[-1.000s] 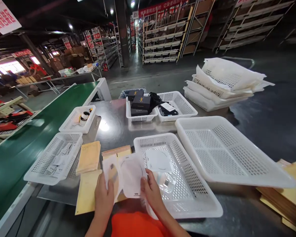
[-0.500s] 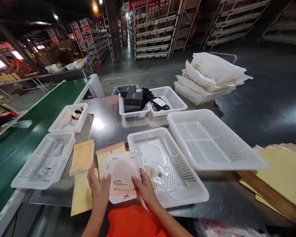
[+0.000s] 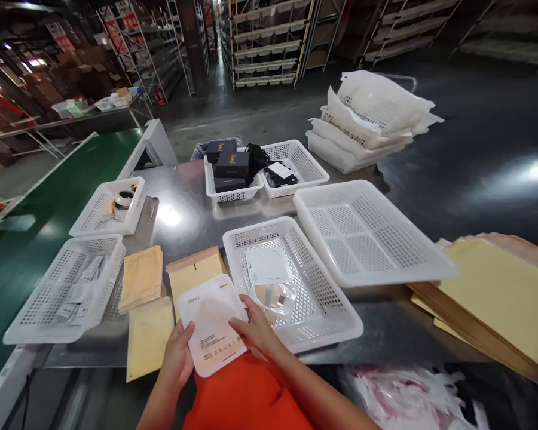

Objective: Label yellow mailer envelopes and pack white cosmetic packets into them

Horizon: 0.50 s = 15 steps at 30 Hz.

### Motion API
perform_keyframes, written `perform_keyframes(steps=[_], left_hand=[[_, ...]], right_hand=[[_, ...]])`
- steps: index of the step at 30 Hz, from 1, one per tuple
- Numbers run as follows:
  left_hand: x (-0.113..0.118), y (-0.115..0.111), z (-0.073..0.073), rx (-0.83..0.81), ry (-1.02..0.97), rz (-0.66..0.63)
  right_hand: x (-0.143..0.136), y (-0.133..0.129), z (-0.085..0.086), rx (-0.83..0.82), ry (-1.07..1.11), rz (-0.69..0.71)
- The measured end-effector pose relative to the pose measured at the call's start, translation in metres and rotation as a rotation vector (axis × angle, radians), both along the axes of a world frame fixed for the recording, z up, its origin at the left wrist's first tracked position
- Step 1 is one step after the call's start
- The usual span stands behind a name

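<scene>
A flat white packet (image 3: 213, 322) with printed text is held tilted between both hands, close to the orange clothing. My left hand (image 3: 179, 352) grips its left edge, thumb on top. On its right edge, my right hand (image 3: 253, 325) is closed, thumb across the front. Just beyond the right hand, a white perforated basket (image 3: 329, 322) holds a white sheet (image 3: 269, 266) and a clear round-looking plastic packet (image 3: 275, 298). Yellow envelopes (image 3: 197, 272) lie behind the held packet, and more envelopes (image 3: 149, 340) are left of it.
Another white basket (image 3: 363, 239) stands at right, near a stack of yellow envelopes (image 3: 502, 298). Black boxes (image 3: 233, 164) fill a back basket. Stacked baskets (image 3: 367, 128) stand behind. At left are a basket of small packets (image 3: 78, 292), a tape basket (image 3: 112, 206) and a green conveyor (image 3: 67, 185).
The held packet has tilted, its top leaning left, and both hands have turned with it. The view has shifted, so the table and baskets appear slightly higher and further left.
</scene>
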<state>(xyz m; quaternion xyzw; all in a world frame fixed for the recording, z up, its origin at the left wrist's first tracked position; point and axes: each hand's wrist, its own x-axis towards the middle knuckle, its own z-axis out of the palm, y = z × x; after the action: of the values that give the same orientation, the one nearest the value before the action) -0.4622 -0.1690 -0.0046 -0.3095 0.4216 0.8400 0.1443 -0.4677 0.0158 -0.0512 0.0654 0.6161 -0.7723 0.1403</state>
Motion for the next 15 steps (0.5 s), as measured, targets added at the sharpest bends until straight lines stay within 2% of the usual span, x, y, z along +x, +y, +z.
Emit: perform_keyframes(steps=[3,6,9,11,15], left_hand=[[-0.001,-0.008,-0.001,-0.009,-0.006,0.037],[-0.002,-0.022,-0.002,-0.054,-0.012,0.091],[-0.002,-0.033,-0.005,-0.057,-0.037,0.119],[-0.001,-0.035,-0.012,-0.033,-0.061,0.138],[-0.005,-0.029,-0.037,0.029,-0.042,0.154]], right_hand=[[-0.018,0.028,-0.005,0.468,0.053,0.032],[-0.036,0.070,-0.021,0.881,0.007,0.075],[-0.039,0.090,-0.040,1.126,-0.075,0.214],[-0.034,0.087,-0.050,1.223,-0.109,0.284],[-0.026,0.073,-0.071,1.356,-0.114,0.344]])
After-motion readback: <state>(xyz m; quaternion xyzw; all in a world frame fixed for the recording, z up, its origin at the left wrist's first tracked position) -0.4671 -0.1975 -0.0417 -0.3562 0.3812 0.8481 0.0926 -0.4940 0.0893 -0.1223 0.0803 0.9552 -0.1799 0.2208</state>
